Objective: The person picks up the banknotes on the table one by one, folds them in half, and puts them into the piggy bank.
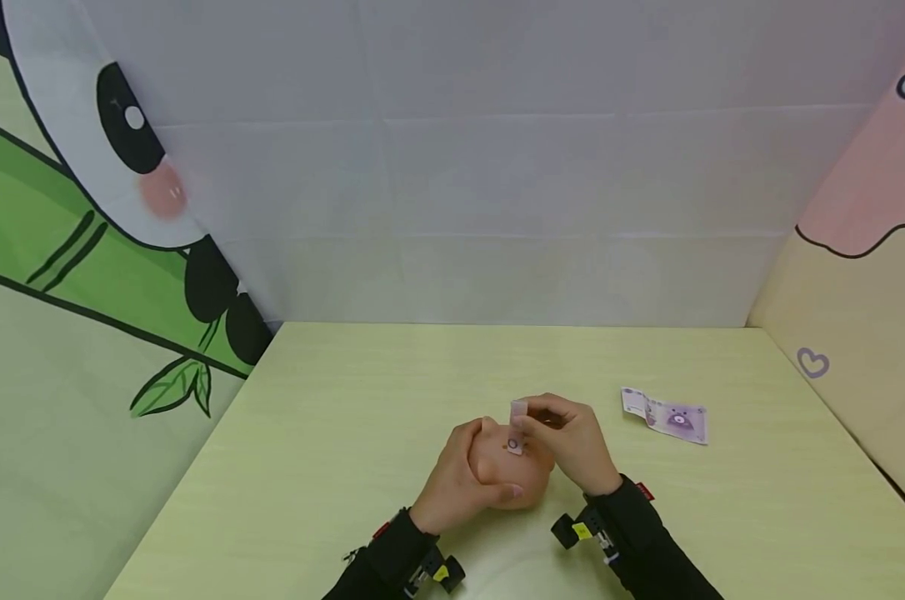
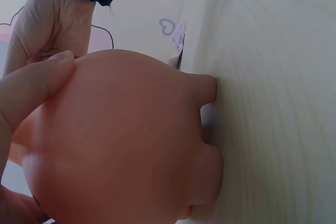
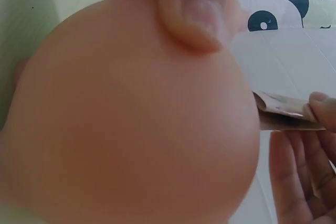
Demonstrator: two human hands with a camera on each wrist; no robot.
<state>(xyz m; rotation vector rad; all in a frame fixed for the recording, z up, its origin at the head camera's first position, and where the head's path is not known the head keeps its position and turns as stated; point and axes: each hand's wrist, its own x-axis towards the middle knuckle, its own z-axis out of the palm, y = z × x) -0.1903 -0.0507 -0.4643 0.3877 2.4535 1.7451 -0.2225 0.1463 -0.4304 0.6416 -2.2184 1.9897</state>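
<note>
A pinkish-orange piggy bank (image 1: 507, 477) stands on the table; its stubby feet show in the left wrist view against the tabletop. My left hand (image 1: 452, 493) grips it round the left side, with the thumb pressed on the near side. A narrow folded banknote (image 1: 515, 445), pale purple, stands up from the top of the bank. My right hand (image 1: 572, 440) pinches its upper end between thumb and fingertips. In the right wrist view the folded note (image 3: 286, 109) meets the bank's rounded edge, and the bank's body hides its lower end.
A second purple banknote (image 1: 677, 419), creased near its left end, lies on the light wood table (image 1: 332, 417) to the right of my hands. A white printed cloth (image 1: 497, 192) stands behind the table's back edge, with a patterned side panel (image 1: 872, 333) on the right.
</note>
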